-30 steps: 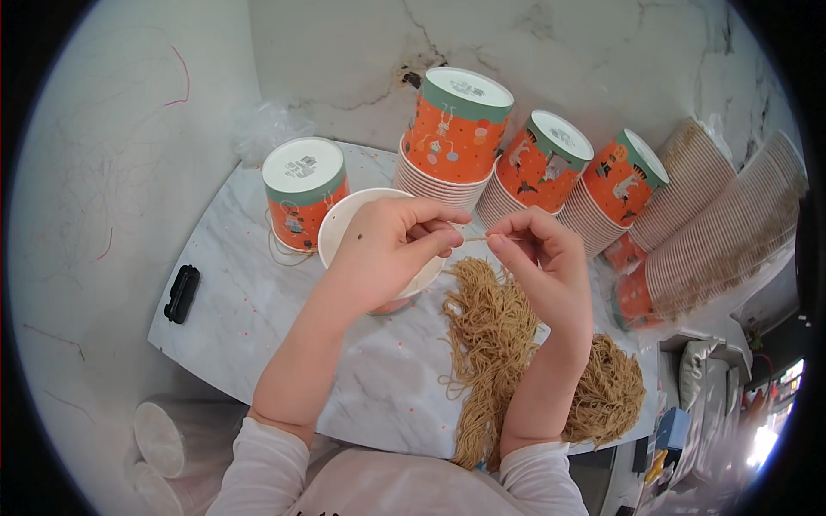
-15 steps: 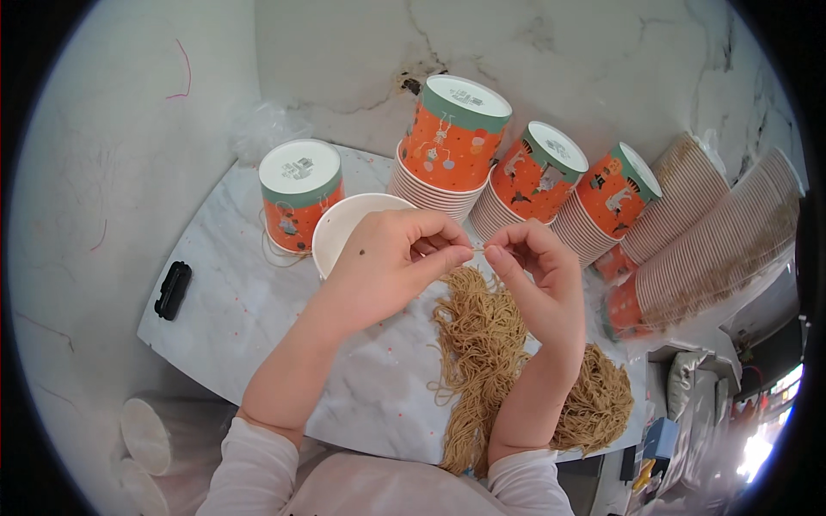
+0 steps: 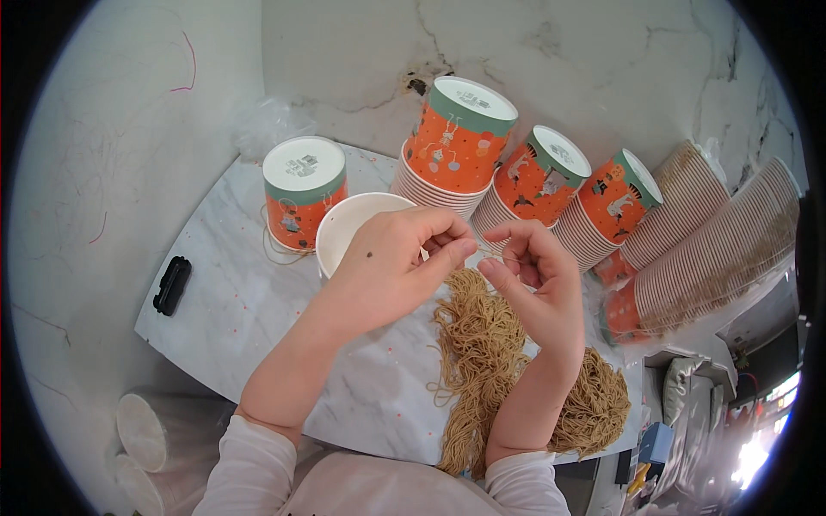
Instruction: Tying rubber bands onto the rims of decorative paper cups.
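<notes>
Near the centre of the frame, a thin string [image 3: 491,253] is pinched by the closed fingers of the left hand [image 3: 387,258]. The right hand's [image 3: 546,288] thumb and forefinger are parted; whether its curled fingers are hooked on string cannot be told. Tan yarn [image 3: 477,331] is heaped below, on the bench [image 3: 237,322].

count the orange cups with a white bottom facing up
4. One cup stands at the table's left; the others top three stacks along the back: left top cup, middle top cup and right top cup. More may be hidden inside the stacks.
</notes>
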{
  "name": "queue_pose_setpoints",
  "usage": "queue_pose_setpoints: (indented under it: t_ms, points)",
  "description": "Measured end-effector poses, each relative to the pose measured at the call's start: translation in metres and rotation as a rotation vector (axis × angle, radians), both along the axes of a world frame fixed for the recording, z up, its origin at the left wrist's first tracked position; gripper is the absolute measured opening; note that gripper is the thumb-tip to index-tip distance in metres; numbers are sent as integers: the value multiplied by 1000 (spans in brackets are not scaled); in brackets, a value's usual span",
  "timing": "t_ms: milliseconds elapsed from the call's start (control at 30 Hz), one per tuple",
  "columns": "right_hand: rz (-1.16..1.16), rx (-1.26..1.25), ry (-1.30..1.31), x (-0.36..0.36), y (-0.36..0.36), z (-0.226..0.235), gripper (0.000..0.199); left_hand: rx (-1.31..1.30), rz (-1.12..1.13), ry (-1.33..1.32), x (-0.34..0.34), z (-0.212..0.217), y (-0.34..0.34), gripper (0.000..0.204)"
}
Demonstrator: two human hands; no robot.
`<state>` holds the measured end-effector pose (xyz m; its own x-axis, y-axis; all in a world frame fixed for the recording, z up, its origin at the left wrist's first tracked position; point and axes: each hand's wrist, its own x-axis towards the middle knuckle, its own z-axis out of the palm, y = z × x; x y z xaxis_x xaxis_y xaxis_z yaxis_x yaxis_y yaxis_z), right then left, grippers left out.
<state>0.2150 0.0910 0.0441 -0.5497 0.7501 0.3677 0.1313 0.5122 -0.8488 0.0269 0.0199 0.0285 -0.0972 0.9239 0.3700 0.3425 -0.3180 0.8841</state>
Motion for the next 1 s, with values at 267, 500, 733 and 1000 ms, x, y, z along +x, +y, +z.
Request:
queue_pose_setpoints:
  t_ms: [267, 500, 733, 1000]
  points:
    - [-10, 80, 50, 1, 3, -5, 6, -50, -70, -46, 1, 5, -2, 17]
    - [-11, 89, 63, -1, 1, -6, 10, -6, -55, -3, 0, -2, 1, 19]
    - [-20, 235, 65, -5, -5, -1, 11, -78, -179, -264, -1, -4, 2, 25]
    - [-11, 286, 112, -5, -5, -2, 5, -98, -271, -333, 0, -1, 0, 25]
